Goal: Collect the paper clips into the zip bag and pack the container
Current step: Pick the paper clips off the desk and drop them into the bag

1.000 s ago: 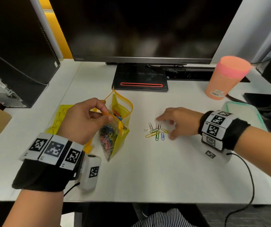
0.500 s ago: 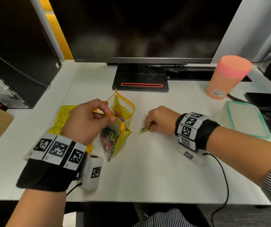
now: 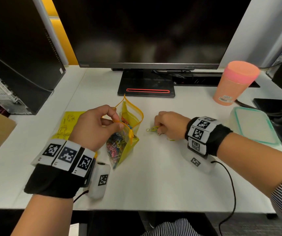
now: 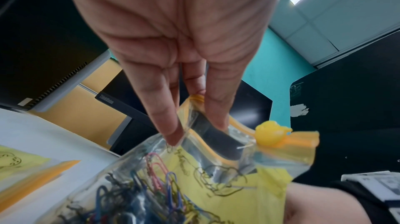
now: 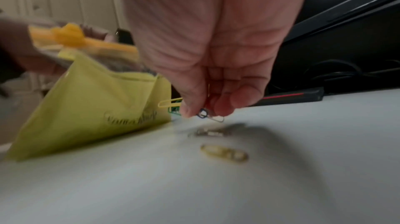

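A yellow zip bag (image 3: 128, 132) with an orange zip stands open on the white desk, with many coloured paper clips (image 3: 115, 145) inside. My left hand (image 3: 94, 128) pinches its near rim; in the left wrist view the fingers (image 4: 171, 125) hold the zip bag (image 4: 227, 176) mouth apart. My right hand (image 3: 169, 125), just right of the bag, pinches a small bunch of paper clips (image 3: 152, 129) low over the desk. In the right wrist view the bunch of clips (image 5: 173, 106) sticks out from curled fingertips (image 5: 225, 103). One loose yellow clip (image 5: 224, 153) lies on the desk below the hand.
A clear container lid with a teal rim (image 3: 254, 126) lies at the right, and a pink lidded cup (image 3: 234, 82) stands behind it. A monitor stand (image 3: 146, 86) is at the back. A second yellow bag (image 3: 67, 125) lies flat under my left hand.
My right hand gathered the clips from the desk, closed on them and slid left toward the bag. My left hand kept holding the bag open.
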